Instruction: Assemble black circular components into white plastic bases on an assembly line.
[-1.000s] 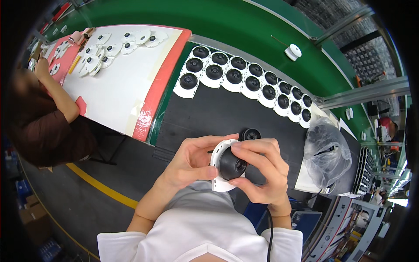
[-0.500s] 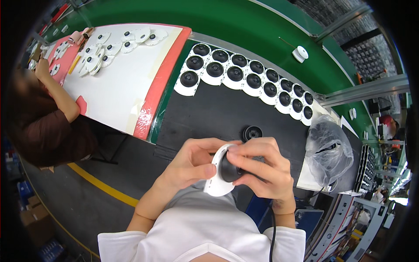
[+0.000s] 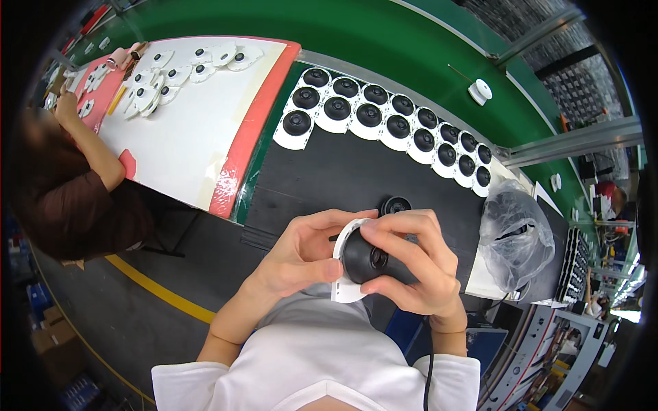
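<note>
Just in front of my body I hold a white dome camera cover (image 3: 347, 292) tilted on edge, with a round black dome (image 3: 360, 258) set against its face. My left hand (image 3: 301, 255) is closed on the cover's left edge, its thumb pressed near the dome. My right hand (image 3: 426, 264) grips the black dome from the right, with fingertips at its top and thumb at the bottom. A ringed lens opening shows on the dome. Beyond my hands a loose black round part (image 3: 395, 205) lies on the dark mat (image 3: 329, 181), partly hidden by my fingers.
Rows of finished-looking white covers with black domes (image 3: 398, 127) line the mat's far edge. A clear plastic bag (image 3: 515, 236) sits at right. On a green conveyor (image 3: 384, 41) rides a white spool-shaped part (image 3: 480, 92). At left, a co-worker (image 3: 75, 185) sits by a white-topped table (image 3: 199, 137) holding white covers.
The cover and dome have turned in my hands, so more of the dome's face and its lens ring show. The white spool-shaped part has shifted right along the green conveyor.
</note>
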`<state>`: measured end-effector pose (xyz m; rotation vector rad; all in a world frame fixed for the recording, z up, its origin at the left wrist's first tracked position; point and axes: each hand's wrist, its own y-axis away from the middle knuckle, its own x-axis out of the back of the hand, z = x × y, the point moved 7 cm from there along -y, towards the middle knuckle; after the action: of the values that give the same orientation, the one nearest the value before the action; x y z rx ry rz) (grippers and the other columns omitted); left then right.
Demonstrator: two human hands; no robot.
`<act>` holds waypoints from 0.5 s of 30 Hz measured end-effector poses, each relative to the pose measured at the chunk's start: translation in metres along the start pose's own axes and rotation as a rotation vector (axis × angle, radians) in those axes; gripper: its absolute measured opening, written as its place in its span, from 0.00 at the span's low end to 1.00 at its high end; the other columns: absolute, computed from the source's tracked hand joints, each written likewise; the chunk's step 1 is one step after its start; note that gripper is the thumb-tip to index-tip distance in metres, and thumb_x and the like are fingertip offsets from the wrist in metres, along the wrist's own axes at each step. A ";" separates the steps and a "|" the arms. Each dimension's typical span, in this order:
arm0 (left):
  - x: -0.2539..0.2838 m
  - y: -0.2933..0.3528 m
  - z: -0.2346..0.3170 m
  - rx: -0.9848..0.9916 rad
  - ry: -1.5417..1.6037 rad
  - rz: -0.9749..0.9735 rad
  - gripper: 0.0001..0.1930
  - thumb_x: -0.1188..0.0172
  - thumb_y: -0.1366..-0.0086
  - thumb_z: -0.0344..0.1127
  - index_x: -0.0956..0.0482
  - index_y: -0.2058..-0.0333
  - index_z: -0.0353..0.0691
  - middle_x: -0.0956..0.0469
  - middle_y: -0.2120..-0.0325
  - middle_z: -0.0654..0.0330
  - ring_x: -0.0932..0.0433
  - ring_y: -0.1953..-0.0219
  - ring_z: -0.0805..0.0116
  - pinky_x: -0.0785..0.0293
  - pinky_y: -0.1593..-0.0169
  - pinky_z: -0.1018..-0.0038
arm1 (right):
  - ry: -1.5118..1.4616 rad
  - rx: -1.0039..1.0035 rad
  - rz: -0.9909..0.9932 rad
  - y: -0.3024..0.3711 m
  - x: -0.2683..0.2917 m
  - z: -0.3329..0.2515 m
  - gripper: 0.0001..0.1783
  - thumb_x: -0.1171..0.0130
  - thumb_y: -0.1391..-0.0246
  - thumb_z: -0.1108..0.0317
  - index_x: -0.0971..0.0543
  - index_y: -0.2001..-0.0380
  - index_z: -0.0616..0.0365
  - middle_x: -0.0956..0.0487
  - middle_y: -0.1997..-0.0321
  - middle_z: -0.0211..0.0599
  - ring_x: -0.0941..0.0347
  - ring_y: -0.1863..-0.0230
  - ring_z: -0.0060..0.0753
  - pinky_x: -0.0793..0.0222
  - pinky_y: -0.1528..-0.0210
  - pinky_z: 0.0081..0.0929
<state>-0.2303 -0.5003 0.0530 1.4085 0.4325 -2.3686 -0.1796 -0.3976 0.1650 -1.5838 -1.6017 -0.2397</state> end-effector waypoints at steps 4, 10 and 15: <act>-0.001 0.001 0.000 0.002 -0.004 -0.020 0.36 0.31 0.43 0.31 0.36 0.38 0.28 0.27 0.45 0.50 0.26 0.44 0.64 0.28 0.41 0.67 | -0.004 0.014 -0.025 0.002 -0.003 0.001 0.32 0.27 0.62 0.65 0.21 0.52 0.67 0.24 0.51 0.45 0.26 0.54 0.45 0.29 0.56 0.35; 0.004 0.004 -0.005 0.060 0.102 -0.006 0.33 0.33 0.40 0.33 0.35 0.39 0.28 0.24 0.48 0.51 0.23 0.47 0.66 0.27 0.42 0.68 | 0.005 -0.034 -0.011 0.002 -0.005 0.005 0.28 0.27 0.66 0.58 0.15 0.58 0.59 0.19 0.56 0.38 0.24 0.57 0.40 0.28 0.55 0.33; 0.000 0.007 -0.021 0.235 0.241 -0.149 0.28 0.35 0.36 0.43 0.29 0.45 0.28 0.22 0.54 0.55 0.21 0.53 0.70 0.24 0.49 0.73 | -0.043 0.029 -0.114 -0.002 -0.001 -0.004 0.26 0.29 0.64 0.59 0.14 0.59 0.60 0.18 0.57 0.37 0.23 0.58 0.38 0.27 0.55 0.31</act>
<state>-0.2107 -0.4980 0.0425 1.8388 0.3388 -2.4393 -0.1798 -0.4016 0.1673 -1.4870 -1.7239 -0.2438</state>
